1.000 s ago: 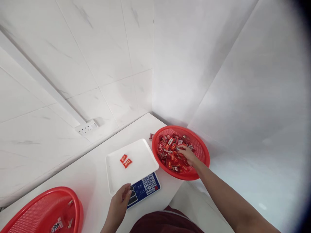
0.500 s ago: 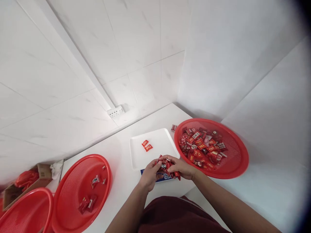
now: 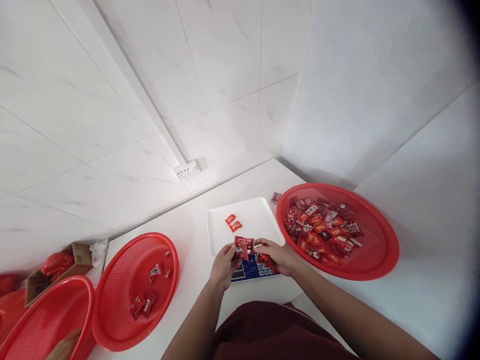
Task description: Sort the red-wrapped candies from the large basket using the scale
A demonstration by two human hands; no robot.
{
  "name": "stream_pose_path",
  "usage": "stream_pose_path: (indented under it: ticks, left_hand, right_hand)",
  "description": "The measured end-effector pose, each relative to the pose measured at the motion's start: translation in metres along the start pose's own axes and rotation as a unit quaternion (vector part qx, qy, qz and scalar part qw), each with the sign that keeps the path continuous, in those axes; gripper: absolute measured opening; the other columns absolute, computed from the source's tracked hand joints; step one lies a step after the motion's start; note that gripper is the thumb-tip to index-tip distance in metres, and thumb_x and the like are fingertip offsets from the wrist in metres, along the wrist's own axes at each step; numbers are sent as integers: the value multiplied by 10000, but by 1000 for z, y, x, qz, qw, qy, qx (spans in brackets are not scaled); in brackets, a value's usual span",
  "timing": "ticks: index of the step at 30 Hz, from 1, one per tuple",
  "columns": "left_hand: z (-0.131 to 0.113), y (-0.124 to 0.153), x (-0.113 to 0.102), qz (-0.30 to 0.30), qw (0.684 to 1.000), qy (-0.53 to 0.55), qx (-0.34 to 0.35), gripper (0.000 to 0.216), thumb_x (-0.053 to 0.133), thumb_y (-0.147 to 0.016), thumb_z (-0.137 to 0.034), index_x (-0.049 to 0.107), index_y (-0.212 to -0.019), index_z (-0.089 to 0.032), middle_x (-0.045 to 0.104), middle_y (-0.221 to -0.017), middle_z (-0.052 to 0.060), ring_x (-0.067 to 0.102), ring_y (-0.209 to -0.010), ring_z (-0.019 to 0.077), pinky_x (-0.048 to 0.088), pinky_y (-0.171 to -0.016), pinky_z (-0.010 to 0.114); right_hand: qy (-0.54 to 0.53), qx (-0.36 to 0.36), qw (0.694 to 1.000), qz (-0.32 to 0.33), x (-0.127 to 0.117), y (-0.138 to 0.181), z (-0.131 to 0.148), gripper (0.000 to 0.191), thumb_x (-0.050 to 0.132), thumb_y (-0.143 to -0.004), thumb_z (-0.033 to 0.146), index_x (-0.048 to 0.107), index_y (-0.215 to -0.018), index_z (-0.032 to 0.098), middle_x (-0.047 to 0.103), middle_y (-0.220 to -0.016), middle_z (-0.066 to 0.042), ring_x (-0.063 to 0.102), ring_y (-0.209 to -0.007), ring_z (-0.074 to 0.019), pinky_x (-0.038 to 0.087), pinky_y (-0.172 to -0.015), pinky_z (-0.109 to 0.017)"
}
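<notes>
My left hand [image 3: 224, 264] and my right hand [image 3: 276, 257] meet above the front of a scale, and both pinch one red wrapped candy [image 3: 243, 246] between them. More red candies [image 3: 268, 261] are bunched in my right palm. The scale's white tray [image 3: 258, 220] carries two red candies [image 3: 233, 223], and its blue keypad [image 3: 252, 270] shows under my hands. To the right, a red mesh basket [image 3: 375, 255] is full of red candies. Left of the scale, another red basket [image 3: 112, 310] holds a few candies.
A third red basket [image 3: 41, 315] sits at the lower left, with another person's hand [image 3: 62, 347] at its edge. A cardboard box [image 3: 37, 285] with red bags stands beyond it. One loose candy [image 3: 276, 196] lies by the full basket. A wall socket [image 3: 186, 170] is on the tiled wall.
My right hand left the full basket with a handful of candies and came to the scale's front. My left hand rose from the keypad to grip one candy with it. The view swung left.
</notes>
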State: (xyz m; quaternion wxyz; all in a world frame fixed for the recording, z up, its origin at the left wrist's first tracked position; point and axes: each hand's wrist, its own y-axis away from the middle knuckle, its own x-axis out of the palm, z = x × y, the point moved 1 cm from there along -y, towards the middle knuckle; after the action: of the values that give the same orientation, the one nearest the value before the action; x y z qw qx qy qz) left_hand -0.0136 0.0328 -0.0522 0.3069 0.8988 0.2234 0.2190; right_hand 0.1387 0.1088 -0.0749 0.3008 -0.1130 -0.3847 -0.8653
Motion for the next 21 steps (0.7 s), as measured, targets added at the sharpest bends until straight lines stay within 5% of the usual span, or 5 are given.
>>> stream_pose_path:
  ticks: [4, 7, 11, 18, 21]
  left_hand:
    - [1, -7, -10, -44, 997, -60, 25, 619, 651, -716, -381, 442, -1270, -199, 596, -682, -29, 497, -496, 56, 384, -496, 189]
    - [3, -11, -21, -85, 986, -120, 73, 592, 651, -705, -411, 485, -1218, -166, 567, -660, -32, 463, -478, 55, 365, -469, 195]
    - [2, -16, -33, -108, 982, -120, 92, 448, 610, -725, -471, 570, -1032, -148, 589, -722, 10, 506, -534, 67, 431, -541, 217]
    - [-3, -14, -30, -115, 958, -231, 125, 658, 587, -756, -403, 340, -1347, -250, 417, -1343, 144, 573, -639, 97, 502, -659, 307]
    - [10, -1, -18, -100, 926, -319, 176, 527, 576, -751, -405, 482, -1240, -234, 504, -1254, 124, 551, -625, 107, 484, -653, 312]
  right_hand:
    - [-5, -14, 998, -64, 2, -5, 4, 308, 629, -735, 263, 501, -1013, 227, 648, -766, 3, 575, -527, -80, 408, -407, -155]
    - [-29, -15, 993, -110, -7, -3, 4, 251, 617, -767, 304, 500, -974, 223, 636, -769, 1, 586, -537, -81, 444, -432, -165]
    - [-88, 9, 990, -106, -24, 9, 0, 206, 605, -779, 309, 497, -938, 236, 640, -782, 13, 623, -608, -100, 513, -497, -194]
    - [-79, 33, 994, -72, -30, 28, -4, 329, 597, -770, 272, 466, -1069, 236, 661, -816, -13, 661, -690, -138, 547, -554, -237]
    - [-57, 44, 996, -45, -21, 35, -3, 435, 593, -747, 225, 438, -1153, 238, 657, -932, -36, 664, -717, -142, 553, -579, -255]
